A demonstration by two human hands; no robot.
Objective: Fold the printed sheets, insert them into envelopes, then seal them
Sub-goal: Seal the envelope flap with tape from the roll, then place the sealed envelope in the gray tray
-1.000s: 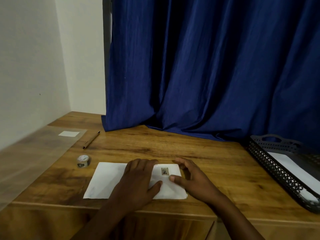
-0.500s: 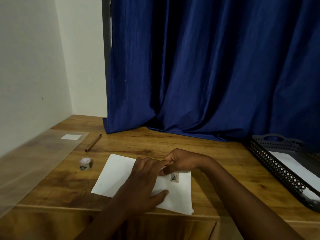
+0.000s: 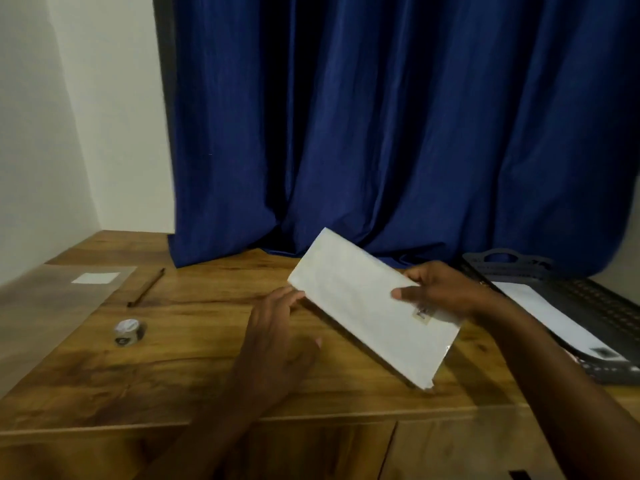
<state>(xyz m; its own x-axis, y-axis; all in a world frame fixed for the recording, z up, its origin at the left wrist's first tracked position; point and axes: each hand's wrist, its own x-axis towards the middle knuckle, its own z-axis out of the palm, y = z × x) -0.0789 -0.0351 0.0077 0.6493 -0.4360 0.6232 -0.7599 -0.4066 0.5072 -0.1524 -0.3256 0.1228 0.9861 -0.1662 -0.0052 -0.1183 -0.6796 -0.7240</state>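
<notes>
Right hand pinches the envelope at its long edge near the stamp, thumb on the face, fingers behind. Envelope now clear of the desk and tilted, one corner up toward the curtain; half a second ago it lay flat under both hands. Left hand has let go: fingers loosely spread, tips just beside the envelope's lower-left edge, gripping nothing. Judgement: this envelope looks finished and is being carried off, likely to the tray just right of it, where another envelope already lies. Open room: bare desk beneath and left of the envelope; tape roll and pencil sit well left, out of the path. Tray rim is the one edge to clear.
</notes>
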